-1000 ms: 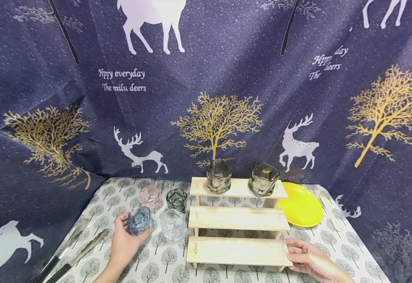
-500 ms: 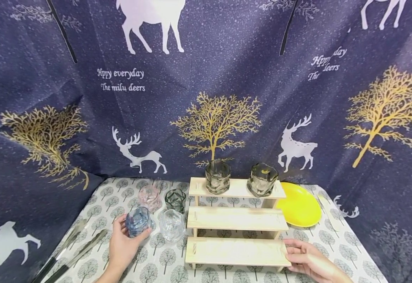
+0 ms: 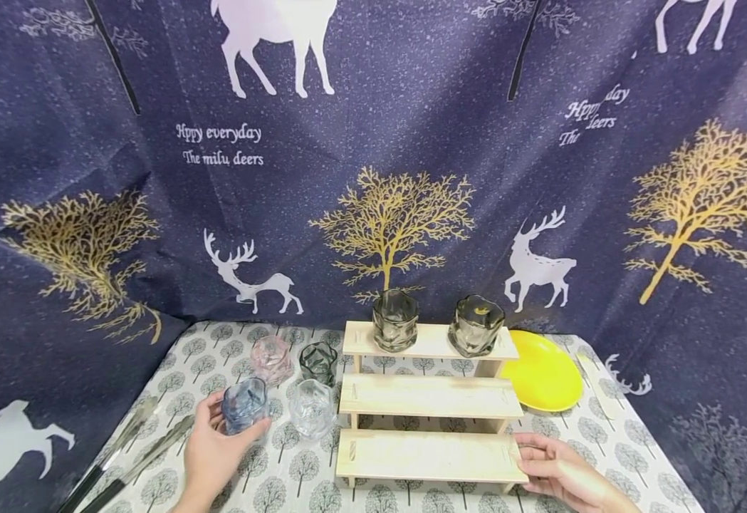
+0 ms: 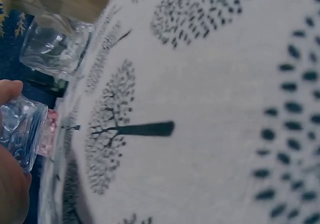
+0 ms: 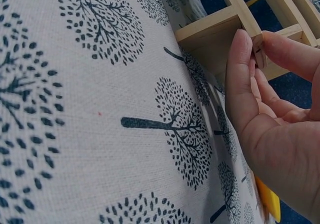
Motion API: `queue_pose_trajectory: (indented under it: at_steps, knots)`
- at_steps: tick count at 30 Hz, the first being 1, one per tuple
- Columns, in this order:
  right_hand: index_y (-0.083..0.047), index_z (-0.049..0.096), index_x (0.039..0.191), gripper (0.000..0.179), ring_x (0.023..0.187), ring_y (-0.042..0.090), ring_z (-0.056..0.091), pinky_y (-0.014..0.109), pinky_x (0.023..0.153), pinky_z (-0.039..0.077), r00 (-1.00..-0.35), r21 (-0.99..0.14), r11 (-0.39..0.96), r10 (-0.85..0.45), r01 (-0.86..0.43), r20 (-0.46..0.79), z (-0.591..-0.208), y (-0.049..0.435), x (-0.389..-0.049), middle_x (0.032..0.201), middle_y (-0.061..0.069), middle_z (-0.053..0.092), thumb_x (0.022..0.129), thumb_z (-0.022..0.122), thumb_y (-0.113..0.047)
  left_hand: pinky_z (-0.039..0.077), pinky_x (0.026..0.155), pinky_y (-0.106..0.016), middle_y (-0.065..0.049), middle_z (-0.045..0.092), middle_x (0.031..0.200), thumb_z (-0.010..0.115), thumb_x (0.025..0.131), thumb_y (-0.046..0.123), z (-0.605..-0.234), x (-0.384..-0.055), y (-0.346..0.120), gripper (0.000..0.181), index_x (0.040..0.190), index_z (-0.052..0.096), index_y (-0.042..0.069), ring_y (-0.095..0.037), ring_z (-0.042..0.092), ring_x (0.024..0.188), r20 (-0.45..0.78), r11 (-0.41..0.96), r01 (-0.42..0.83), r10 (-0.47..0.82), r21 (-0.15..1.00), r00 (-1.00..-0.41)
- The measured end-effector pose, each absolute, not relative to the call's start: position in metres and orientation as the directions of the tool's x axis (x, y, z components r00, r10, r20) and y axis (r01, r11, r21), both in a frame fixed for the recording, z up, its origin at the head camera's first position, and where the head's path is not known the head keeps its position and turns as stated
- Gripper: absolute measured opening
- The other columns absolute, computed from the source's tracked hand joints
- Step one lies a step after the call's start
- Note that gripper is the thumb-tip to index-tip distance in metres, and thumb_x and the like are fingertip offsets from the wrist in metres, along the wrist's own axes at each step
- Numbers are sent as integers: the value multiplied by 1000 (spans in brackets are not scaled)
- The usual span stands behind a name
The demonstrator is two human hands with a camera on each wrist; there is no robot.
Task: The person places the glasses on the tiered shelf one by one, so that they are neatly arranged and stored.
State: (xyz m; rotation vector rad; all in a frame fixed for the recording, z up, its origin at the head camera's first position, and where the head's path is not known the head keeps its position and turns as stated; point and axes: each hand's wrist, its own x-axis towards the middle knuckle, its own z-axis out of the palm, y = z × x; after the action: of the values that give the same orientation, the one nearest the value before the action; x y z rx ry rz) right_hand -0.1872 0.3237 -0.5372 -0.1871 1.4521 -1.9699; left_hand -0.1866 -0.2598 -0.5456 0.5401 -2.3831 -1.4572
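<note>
my left hand (image 3: 214, 443) grips the blue glass (image 3: 245, 406) between thumb and fingers; my right hand (image 3: 559, 470) pinches the bottom step (image 3: 431, 456) of the wooden rack (image 3: 431, 396) at its right end. the blue glass lies left of the rack, whose steps run side to side, with the clear glass (image 3: 312, 409) between them.

Tree-print tablecloth (image 3: 296, 491) bears | back-left: pink tumbler (image 3: 272, 358), dark-green tumbler (image 3: 317, 363), clear tumbler (image 3: 312, 410) | left edge: black-handled utensils (image 3: 158, 451) | mid-surface: three-tier wooden stand (image 3: 431, 396) | back-right corner: yellow plate (image 3: 545, 372)
</note>
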Motion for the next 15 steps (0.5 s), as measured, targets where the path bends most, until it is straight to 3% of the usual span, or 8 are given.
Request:
queue_pose_trajectory:
  at_steps: [7,9,12,14,15]
  knots:
    - [-3,54,140,34,104,21,71,33,88,60,-768,-891,-147,-579,429,-273,-537,324,-188,117,9,72,106,52,-1,45,108,-57,-22,49,140,99,64,49,-530,-177,-258,119,155,34,8,-39,50,127,52,393,-149,-455,908,-889]
    - [-3,55,140,34,104,21,71,33,88,60,-768,-891,-144,-576,432,-279,-537,324,-188,117,9,72,106,52,-1,48,109,-38,-19,50,139,100,63,47,-524,-174,-256,116,153,37,9,-36,51,126,77,383,-117,-455,916,-887]
    - [-4,56,139,33,104,21,71,32,88,60,-767,-891,-143,-578,432,-279,-537,324,-188,117,9,71,106,52,-1,44,99,-11,-14,52,138,101,63,44,-513,-169,-250,112,152,40,11,-29,52,124,113,380,-77,-453,922,-884]
    - [-5,56,138,33,104,21,71,32,88,60,-766,-892,-145,-582,429,-274,-537,324,-188,118,9,71,106,52,-1,38,88,0,-11,53,136,101,64,40,-505,-165,-245,109,150,42,12,-25,52,121,142,382,-44,-445,923,-884]
    - [-6,56,138,33,104,21,71,32,88,60,-764,-892,-146,-586,428,-271,-537,324,-188,118,9,71,106,52,-1,38,89,0,-10,54,136,101,64,39,-501,-163,-242,107,150,43,12,-23,51,120,152,385,-34,-443,922,-884]
